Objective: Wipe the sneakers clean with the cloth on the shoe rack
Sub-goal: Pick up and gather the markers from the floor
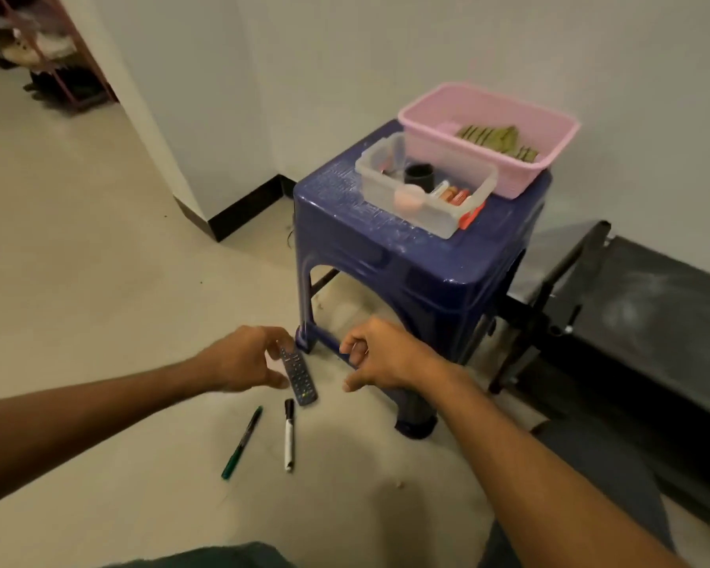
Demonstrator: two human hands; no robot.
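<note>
The left hand [242, 360] pinches the remote [301, 381] lightly; it could slip. The right hand [382, 354] hangs curled, empty.

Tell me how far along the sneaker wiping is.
Nothing looks done yet. The shoe rack stands far off at the upper left, its shoes blurred, and neither hand has a cloth. In hand: the left hand curls over a remote on the floor, grip unclear; the right hand hangs loosely curled beside the stool, holding nothing. Left: going to the rack, taking the cloth, wiping the sneakers.
</note>
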